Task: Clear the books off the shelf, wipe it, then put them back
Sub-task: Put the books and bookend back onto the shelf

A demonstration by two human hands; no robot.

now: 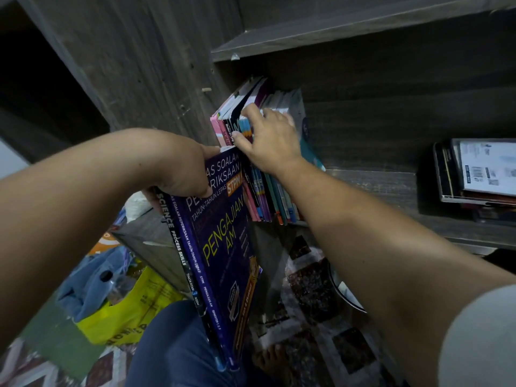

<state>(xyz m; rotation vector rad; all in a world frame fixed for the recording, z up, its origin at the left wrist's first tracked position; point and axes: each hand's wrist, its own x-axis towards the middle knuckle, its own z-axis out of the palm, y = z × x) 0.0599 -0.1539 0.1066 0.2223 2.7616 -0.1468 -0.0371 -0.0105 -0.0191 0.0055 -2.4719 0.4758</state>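
My left hand grips the top of a purple book titled "Pengajian Am", together with a dark "Science Process Skills" book beside it, held upright off the shelf above my lap. My right hand reaches into a row of upright books at the left end of the dark wooden shelf, thumb and fingers pinching the tops of a few thin ones. The books lean against the shelf's left wall.
A flat stack of books lies on the same shelf at the right. Another shelf board runs above. On the floor at left sit a yellow bag and blue cloth; a patterned mat lies below.
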